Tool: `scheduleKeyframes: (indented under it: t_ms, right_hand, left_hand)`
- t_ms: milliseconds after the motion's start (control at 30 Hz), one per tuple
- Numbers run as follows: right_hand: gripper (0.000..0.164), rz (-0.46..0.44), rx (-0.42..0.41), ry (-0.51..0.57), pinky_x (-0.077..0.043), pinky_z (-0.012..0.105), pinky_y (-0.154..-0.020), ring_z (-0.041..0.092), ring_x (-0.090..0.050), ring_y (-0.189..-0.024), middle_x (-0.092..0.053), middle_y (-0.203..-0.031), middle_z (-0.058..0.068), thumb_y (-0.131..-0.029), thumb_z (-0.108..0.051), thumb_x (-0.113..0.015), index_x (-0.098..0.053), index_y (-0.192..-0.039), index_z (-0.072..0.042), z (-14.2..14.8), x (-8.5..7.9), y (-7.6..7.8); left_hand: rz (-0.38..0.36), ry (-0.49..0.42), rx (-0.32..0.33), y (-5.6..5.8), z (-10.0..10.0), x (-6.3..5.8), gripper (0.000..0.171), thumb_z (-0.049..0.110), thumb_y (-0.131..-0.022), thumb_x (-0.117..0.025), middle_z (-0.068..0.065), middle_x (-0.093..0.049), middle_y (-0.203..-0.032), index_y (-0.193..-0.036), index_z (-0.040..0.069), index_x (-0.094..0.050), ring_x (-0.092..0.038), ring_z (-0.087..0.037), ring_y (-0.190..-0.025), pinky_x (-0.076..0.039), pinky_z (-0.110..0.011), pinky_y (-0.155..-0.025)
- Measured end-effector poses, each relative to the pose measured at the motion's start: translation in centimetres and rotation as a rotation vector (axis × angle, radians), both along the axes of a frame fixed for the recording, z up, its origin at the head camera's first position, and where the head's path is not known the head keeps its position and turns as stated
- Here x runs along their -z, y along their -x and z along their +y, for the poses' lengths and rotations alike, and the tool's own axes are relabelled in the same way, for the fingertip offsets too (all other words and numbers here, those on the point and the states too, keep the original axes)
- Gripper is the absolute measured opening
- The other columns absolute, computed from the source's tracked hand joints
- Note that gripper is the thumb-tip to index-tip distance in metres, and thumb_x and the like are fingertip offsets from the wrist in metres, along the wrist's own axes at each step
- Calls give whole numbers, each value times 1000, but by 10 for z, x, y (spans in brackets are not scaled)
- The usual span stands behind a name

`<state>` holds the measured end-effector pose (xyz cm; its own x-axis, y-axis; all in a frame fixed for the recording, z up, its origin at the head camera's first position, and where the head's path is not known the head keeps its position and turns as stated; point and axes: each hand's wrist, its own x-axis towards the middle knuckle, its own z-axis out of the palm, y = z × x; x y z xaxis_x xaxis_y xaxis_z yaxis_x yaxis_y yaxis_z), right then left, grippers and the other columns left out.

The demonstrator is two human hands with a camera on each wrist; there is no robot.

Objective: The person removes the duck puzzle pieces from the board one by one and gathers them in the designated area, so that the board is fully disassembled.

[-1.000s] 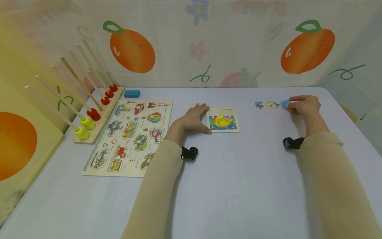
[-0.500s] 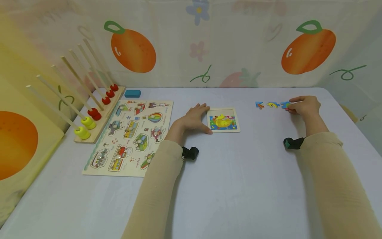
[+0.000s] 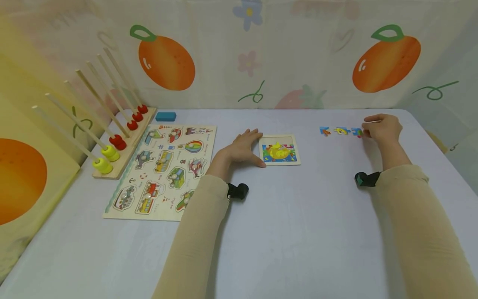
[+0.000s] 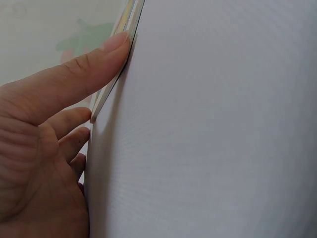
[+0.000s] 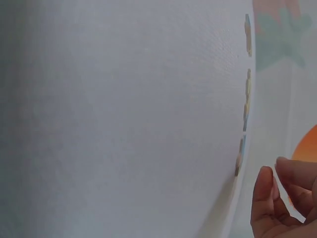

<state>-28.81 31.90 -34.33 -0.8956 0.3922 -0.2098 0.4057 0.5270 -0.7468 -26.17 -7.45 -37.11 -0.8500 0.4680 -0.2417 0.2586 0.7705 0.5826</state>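
My left hand point(image 3: 242, 148) holds the left end of a small wooden jigsaw tray point(image 3: 297, 150), which carries a yellow duck picture. Its thumb lies against the near edge and its fingers reach the far left corner; the left wrist view shows the thumb point(image 4: 86, 72) on the tray's edge. My right hand point(image 3: 384, 129) holds nothing and hovers just right of a blue-green jigsaw piece point(image 3: 357, 132), with a small gap between thumb and fingertips in the right wrist view. To its left lie a yellow-and-blue piece point(image 3: 341, 131) and a blue-and-orange piece point(image 3: 325, 131).
A large wooden vehicle peg puzzle point(image 3: 149, 174) lies left of the left forearm. Behind it stands a counting rack point(image 3: 123, 154) with tall rods and red and yellow beads. A blue block point(image 3: 166, 116) sits near the table's back edge.
My right hand has let go of the blue-green piece, which now lies in line with the other two, and has lifted slightly away. My left hand stays on the tray.
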Motion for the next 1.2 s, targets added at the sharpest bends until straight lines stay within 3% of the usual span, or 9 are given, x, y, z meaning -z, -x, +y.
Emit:
scheduleKeyframes:
  t_ms: [200, 467, 767, 933, 1200]
  right_hand:
    - [37, 67, 2, 25, -51, 8, -59, -5, -55, -55, -48, -64, -23, -97, -22, -59, -58, -128, -2, -7, -3, 1]
    - [37, 154, -71, -54, -47, 10, -52, -8, -52, -50, -44, -56, -29, -96, -21, -59, -60, -125, 2, -24, -4, 1]
    - [35, 209, -154, -94, -44, 10, -50, -8, -53, -51, -48, -60, -26, -95, -21, -61, -63, -122, 2, -49, -7, 1]
    - [34, 222, -190, -94, -47, 9, -53, -6, -54, -55, -51, -66, -19, -96, -23, -61, -64, -120, 0, -63, -10, 0]
    - [32, 261, -257, -78, -50, 8, -55, -7, -56, -54, -53, -66, -18, -94, -21, -62, -64, -118, 0, -82, -13, -3]
  left_hand:
    - [1, 3, 3, 1, 0, 0, 102, 36, -75, -81, -3, -11, -169, -157, 14, -26, 1, -24, -159, 1, -44, -131]
    - [8, 6, 5, 1, 0, 1, 101, 37, -75, -81, -4, -11, -169, -157, 13, -27, 1, -24, -159, 0, -44, -131]
    - [10, 8, 8, 1, 0, 0, 101, 37, -75, -81, -5, -11, -169, -157, 13, -27, 0, -25, -159, 0, -45, -131]
    - [10, 4, 7, 1, 0, 0, 101, 36, -75, -81, -5, -11, -169, -157, 13, -27, 1, -25, -159, 0, -45, -131]
    - [3, -1, 7, -1, -1, -1, 101, 35, -75, -81, -4, -11, -169, -157, 12, -27, 2, -24, -159, 1, -44, -131]
